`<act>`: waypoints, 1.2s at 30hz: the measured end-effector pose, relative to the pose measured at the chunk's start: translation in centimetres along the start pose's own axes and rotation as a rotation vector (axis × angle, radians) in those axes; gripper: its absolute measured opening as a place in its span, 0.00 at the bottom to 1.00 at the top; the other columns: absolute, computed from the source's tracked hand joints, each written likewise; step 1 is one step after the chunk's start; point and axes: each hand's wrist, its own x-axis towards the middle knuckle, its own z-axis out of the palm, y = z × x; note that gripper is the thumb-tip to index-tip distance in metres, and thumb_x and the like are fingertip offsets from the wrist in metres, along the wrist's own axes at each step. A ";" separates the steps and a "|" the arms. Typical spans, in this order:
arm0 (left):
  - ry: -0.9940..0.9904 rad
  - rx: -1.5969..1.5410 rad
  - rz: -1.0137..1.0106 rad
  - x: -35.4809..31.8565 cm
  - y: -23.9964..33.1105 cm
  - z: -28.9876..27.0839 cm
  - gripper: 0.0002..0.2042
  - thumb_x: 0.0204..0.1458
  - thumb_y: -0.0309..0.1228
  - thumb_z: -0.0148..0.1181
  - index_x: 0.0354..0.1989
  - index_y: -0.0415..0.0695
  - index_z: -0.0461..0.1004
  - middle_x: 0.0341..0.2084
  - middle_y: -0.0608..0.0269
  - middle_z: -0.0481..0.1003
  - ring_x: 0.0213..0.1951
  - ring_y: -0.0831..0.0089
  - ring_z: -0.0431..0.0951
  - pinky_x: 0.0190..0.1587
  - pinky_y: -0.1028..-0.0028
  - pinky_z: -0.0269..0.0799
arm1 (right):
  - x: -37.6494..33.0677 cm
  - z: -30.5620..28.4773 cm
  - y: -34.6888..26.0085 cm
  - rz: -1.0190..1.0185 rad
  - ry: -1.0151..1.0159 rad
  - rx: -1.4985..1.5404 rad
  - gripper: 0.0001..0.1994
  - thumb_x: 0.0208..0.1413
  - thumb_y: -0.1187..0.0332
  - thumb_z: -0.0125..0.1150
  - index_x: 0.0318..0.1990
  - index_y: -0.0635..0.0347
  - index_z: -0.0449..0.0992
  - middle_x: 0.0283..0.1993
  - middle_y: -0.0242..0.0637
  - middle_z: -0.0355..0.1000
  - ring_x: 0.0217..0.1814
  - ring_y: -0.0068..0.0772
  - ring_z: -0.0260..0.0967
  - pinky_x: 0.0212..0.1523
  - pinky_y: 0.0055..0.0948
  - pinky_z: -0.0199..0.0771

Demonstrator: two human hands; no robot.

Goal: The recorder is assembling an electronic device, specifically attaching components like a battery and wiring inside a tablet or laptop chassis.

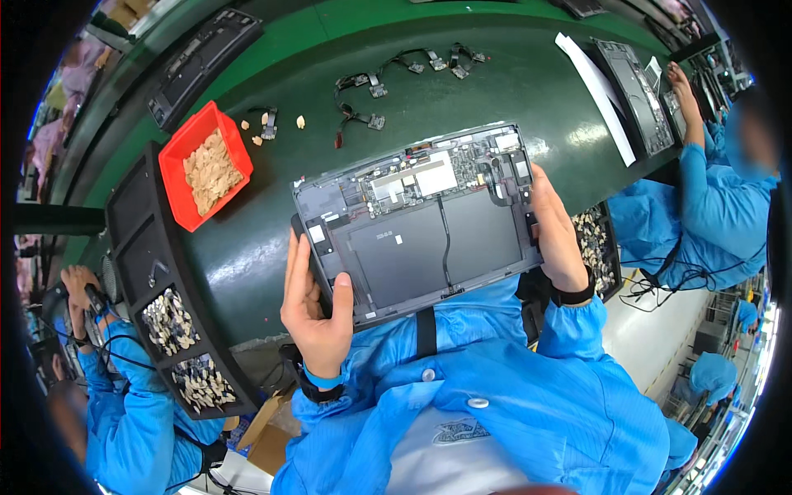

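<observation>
Between my two hands is an opened tablet, tilted, with its inside facing up. It has a circuit board along its far side, a broad dark battery and a thin black cable running toward its near edge. My left hand grips the left edge near the lower corner, thumb on top and fingers along the side. On the right edge, my right hand is closed around the frame, its fingertips partly hidden. The tablet is at the table's near edge, in front of my body.
A red bin of tan pieces stands left on the green table. Small cable assemblies lie beyond the tablet. A black compartment tray holds small parts. Other opened devices lie at right; people in blue work at both sides.
</observation>
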 end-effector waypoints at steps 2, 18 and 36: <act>0.031 -0.032 0.011 -0.3 -0.2 -0.4 0.30 0.59 0.14 0.57 0.71 0.26 0.59 0.75 0.39 0.53 0.72 0.55 0.63 0.70 0.64 0.62 | -0.4 1.3 -0.5 -0.001 -0.040 -0.123 0.27 0.74 0.63 0.53 0.74 0.66 0.58 0.71 0.40 0.65 0.72 0.27 0.59 0.71 0.26 0.57; -0.187 -0.226 -0.047 -0.2 0.0 -4.8 0.20 0.63 0.25 0.61 0.64 0.35 0.71 0.45 0.53 0.83 0.46 0.70 0.84 0.48 0.72 0.79 | 19.6 4.7 -16.5 -0.258 -0.065 -0.197 0.23 0.72 0.61 0.56 0.68 0.64 0.68 0.61 0.35 0.74 0.58 0.24 0.73 0.59 0.26 0.73; -0.271 -0.404 -0.045 0.1 -1.2 -4.9 0.16 0.60 0.25 0.65 0.57 0.39 0.78 0.37 0.56 0.80 0.38 0.67 0.82 0.42 0.71 0.80 | 42.3 31.8 -11.2 -0.917 -0.457 -1.137 0.29 0.69 0.46 0.52 0.47 0.71 0.80 0.38 0.52 0.79 0.40 0.46 0.76 0.47 0.43 0.74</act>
